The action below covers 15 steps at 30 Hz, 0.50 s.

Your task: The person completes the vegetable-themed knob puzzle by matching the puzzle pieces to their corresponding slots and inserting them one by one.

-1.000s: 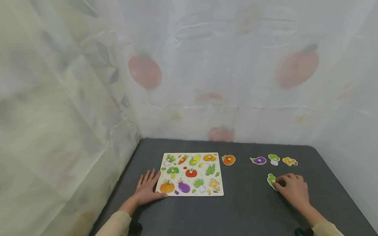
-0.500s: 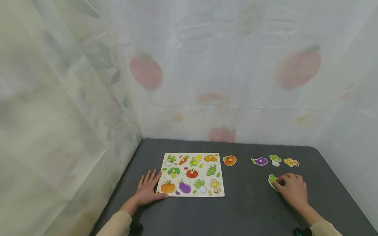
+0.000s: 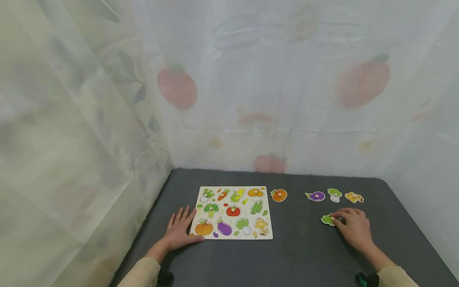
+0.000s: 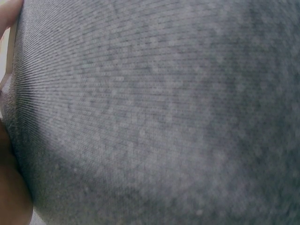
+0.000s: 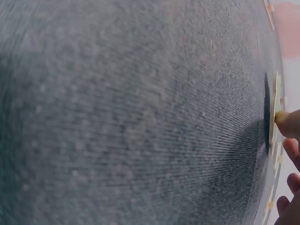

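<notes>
a green piece (image 3: 327, 219) with a pale rim is over the worktop (image 3: 287, 255), well to the right of the board and nearer the person than the row of loose pieces. the right hand (image 3: 353, 227) pinches it between thumb and fingers; the right wrist view shows it nearly edge-on, the thumb against it and a dark shadow alongside. whether it touches the worktop i cannot tell.

beyond the right hand lie, from left to right, a purple eggplant piece (image 3: 317, 196), a green-and-white vegetable piece (image 3: 334, 195) and a yellow mushroom piece (image 3: 354, 197), near one another but apart. farther left, just beside the board's upper right corner, is a round orange piece (image 3: 279, 195) with a green leaf.

the pale rectangular board (image 3: 246, 218) lies flat, its rows of pictures showing carrot, corn, broccoli, tomato, pumpkin, eggplant and mushrooms among others. the left hand (image 3: 179, 231) lies with fingers spread at its left side, fingertips at the edge and thumb along the lower left corner.

both arms wear pale sleeves (image 3: 141, 273), with a dark object (image 3: 165, 278) by each wrist. behind the dark grey worktop hangs a whitish curtain (image 3: 222, 151) with blurred red fruit prints; at left is a cream cloth (image 3: 82, 191) with grey leaves.
</notes>
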Available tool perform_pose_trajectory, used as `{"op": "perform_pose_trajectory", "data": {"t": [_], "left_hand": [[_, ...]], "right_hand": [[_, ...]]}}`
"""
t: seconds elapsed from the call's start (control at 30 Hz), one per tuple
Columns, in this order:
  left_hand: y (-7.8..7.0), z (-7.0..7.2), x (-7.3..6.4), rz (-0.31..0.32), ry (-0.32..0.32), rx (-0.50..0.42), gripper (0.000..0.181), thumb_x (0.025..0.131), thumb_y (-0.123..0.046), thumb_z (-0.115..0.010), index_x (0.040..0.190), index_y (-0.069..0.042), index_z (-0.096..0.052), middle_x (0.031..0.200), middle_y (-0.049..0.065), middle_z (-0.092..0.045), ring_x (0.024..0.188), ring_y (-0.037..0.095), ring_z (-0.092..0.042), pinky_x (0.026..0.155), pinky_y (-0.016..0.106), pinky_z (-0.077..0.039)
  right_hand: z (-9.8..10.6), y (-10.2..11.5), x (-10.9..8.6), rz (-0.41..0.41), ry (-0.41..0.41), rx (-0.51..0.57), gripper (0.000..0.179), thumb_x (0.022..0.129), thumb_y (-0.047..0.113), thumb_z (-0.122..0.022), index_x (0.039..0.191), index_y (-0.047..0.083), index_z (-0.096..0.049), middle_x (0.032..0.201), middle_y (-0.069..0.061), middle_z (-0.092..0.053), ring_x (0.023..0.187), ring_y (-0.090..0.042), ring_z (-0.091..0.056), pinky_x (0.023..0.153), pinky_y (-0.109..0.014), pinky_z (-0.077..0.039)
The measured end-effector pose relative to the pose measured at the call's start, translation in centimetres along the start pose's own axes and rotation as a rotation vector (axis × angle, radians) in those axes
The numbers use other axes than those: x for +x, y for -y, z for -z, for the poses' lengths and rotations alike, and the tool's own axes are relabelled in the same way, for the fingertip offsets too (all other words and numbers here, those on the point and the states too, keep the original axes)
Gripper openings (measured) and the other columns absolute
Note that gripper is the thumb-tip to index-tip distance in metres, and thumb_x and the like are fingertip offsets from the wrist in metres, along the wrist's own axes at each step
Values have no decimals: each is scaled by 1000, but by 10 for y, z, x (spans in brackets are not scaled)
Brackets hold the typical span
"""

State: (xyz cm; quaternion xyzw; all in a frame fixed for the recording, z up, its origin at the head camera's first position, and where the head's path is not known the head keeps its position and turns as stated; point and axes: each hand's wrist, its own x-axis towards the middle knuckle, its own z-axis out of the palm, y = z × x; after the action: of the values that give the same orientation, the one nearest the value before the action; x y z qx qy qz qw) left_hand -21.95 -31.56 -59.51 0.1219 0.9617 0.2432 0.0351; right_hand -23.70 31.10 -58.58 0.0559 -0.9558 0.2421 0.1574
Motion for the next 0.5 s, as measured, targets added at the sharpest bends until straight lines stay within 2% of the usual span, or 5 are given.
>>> {"op": "perform_pose_trajectory", "data": {"t": [0.17,0.33,0.5], "left_hand": [[-1,0,0,9,4,10,115,79,-69,-75,164,-10,-25,167,26,-14,153,49,-4,117,67,4],[-2,1,2,40,38,35,116,79,-72,-73,165,-12,-22,169,22,-11,154,47,-3,118,66,3],[0,0,2,45,37,33,118,79,-76,-70,165,-14,-20,169,21,-11,154,45,-1,119,65,4]], "right_hand": [[-2,-2,-1,9,22,17,7,88,14,-79,94,11,-81,110,-20,-67,118,-55,-41,86,-74,-29],[-5,2,-3,-83,17,9,14,88,19,-79,95,7,-79,114,-28,-64,118,-58,-40,89,-75,-28],[-7,5,-5,-163,7,-4,20,88,24,-78,90,4,-78,115,-31,-61,118,-58,-39,91,-74,-28]]}}
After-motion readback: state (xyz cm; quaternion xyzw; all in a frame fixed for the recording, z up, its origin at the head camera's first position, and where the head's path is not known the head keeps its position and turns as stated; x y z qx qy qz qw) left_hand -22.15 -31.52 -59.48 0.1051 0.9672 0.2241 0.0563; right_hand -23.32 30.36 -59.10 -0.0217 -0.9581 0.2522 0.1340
